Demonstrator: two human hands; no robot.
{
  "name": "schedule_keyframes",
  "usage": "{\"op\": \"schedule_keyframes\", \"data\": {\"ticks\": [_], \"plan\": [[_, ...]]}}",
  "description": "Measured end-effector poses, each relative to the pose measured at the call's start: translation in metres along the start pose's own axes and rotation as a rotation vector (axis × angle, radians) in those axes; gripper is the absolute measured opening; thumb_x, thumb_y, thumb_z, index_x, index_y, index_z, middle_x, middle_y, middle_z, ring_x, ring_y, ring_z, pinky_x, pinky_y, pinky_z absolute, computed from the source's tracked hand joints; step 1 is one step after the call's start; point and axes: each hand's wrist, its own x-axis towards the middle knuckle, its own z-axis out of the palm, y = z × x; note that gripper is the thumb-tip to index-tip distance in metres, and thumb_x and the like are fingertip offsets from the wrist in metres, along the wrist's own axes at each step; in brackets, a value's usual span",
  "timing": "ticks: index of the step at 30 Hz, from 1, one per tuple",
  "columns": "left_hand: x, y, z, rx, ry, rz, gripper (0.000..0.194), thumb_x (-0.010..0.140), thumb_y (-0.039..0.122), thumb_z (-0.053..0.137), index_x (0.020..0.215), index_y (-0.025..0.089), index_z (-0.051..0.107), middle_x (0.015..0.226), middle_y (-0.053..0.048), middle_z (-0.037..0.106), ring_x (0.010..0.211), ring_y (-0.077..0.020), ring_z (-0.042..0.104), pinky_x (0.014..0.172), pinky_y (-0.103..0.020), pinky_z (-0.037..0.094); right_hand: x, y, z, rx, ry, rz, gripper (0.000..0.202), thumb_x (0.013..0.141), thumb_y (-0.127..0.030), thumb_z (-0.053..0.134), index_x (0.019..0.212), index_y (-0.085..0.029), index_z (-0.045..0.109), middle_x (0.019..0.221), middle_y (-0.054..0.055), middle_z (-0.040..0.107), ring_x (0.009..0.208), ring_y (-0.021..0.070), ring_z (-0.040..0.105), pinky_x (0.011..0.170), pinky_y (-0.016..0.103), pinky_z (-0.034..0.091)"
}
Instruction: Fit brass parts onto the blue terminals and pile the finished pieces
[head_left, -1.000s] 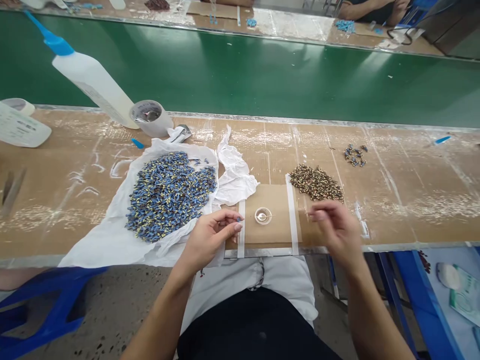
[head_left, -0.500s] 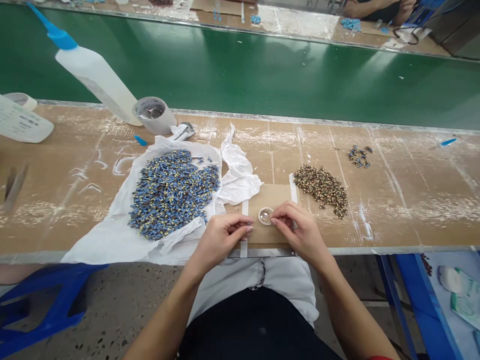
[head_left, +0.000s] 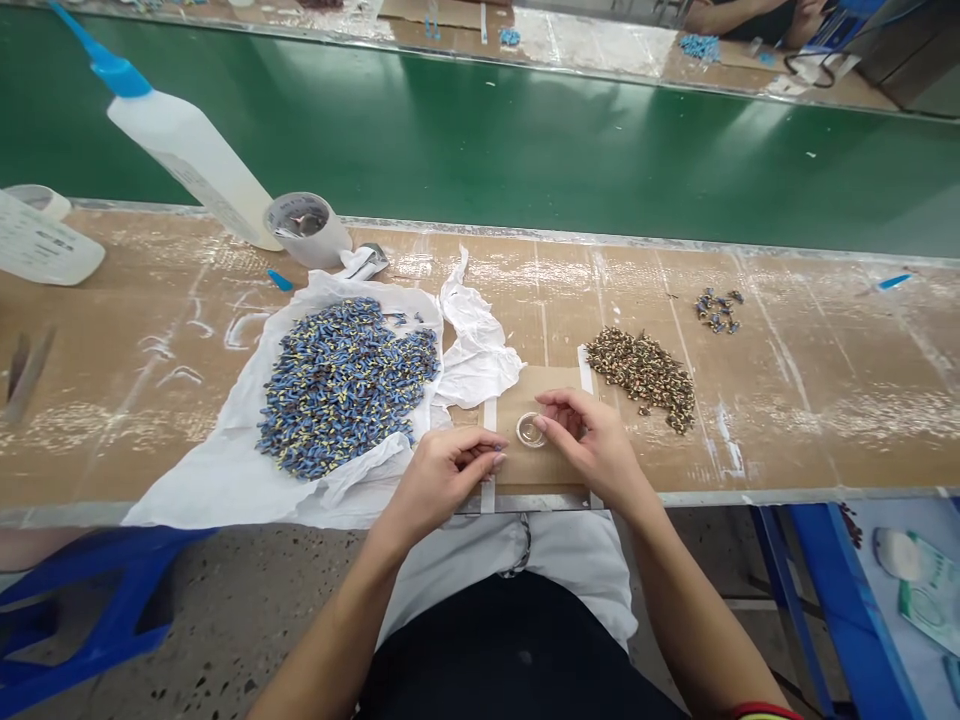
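Note:
My left hand (head_left: pixel 444 474) is closed in a pinch near the left strip of white tape, with a tiny bluish piece just showing at its fingertips. Beside it, a small round clear dish (head_left: pixel 531 430) sits on a cardboard pad (head_left: pixel 525 470). My right hand (head_left: pixel 589 437) is at the dish's right rim, thumb and forefinger apart and no piece visible between them. A heap of small blue and yellow pieces (head_left: pixel 345 385) lies on a white cloth (head_left: pixel 217 475) to the left. Right of the pad is a pile of small brown-gold pieces (head_left: pixel 645 375).
A blue-tipped white squeeze bottle (head_left: pixel 191 165) leans by a tape roll (head_left: pixel 322 235). Crumpled white cloth (head_left: pixel 476 345) lies behind the pad. A few blue-brown pieces (head_left: pixel 718 310) and a blue cap (head_left: pixel 894 282) are at right. Tweezers (head_left: pixel 28 375) lie far left. Behind runs a green belt (head_left: pixel 525 140).
My right thumb and forefinger have opened apart, and the thin piece they pinched at the dish no longer shows. My left hand keeps its pinch in nearly the same place.

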Motion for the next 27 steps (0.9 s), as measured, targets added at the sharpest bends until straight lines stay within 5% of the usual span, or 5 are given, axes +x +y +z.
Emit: {"op": "schedule_keyframes", "data": {"ticks": [5, 14, 20, 27], "plan": [[0.0, -0.001, 0.0, 0.027, 0.006, 0.03, 0.018, 0.089, 0.027, 0.064, 0.099, 0.014, 0.074, 0.086, -0.005, 0.075, 0.067, -0.013, 0.066, 0.059, -0.02, 0.051, 0.002, -0.005, 0.0, -0.02, 0.02, -0.089, 0.011, 0.09, -0.03, 0.065, 0.085, -0.02, 0.066, 0.091, 0.005, 0.065, 0.08, 0.0167, 0.06, 0.066, 0.028, 0.047], [0.001, 0.006, 0.004, 0.157, -0.006, 0.083, 0.014, 0.09, 0.024, 0.063, 0.096, 0.016, 0.074, 0.084, -0.004, 0.074, 0.067, -0.0122, 0.063, 0.059, -0.02, 0.046, -0.005, 0.002, -0.003, 0.023, 0.033, -0.117, 0.011, 0.09, -0.029, 0.068, 0.083, -0.021, 0.07, 0.097, 0.006, 0.064, 0.087, 0.0182, 0.062, 0.069, 0.029, 0.05], [-0.002, 0.007, 0.008, 0.202, -0.05, 0.148, 0.015, 0.092, 0.022, 0.062, 0.097, 0.018, 0.075, 0.09, -0.002, 0.077, 0.072, -0.0125, 0.065, 0.063, -0.02, 0.047, -0.018, 0.003, 0.007, 0.284, 0.269, -0.107, 0.01, 0.092, -0.027, 0.065, 0.084, -0.021, 0.065, 0.088, 0.004, 0.066, 0.086, 0.0177, 0.064, 0.076, 0.031, 0.052], [-0.001, 0.004, 0.007, 0.224, -0.054, 0.15, 0.015, 0.092, 0.024, 0.062, 0.097, 0.018, 0.075, 0.086, -0.001, 0.076, 0.067, -0.0114, 0.063, 0.061, -0.019, 0.045, -0.041, 0.004, 0.026, 0.416, 0.419, -0.07, 0.012, 0.093, -0.031, 0.063, 0.088, -0.02, 0.063, 0.083, 0.004, 0.069, 0.068, 0.0142, 0.065, 0.062, 0.028, 0.055]]}}
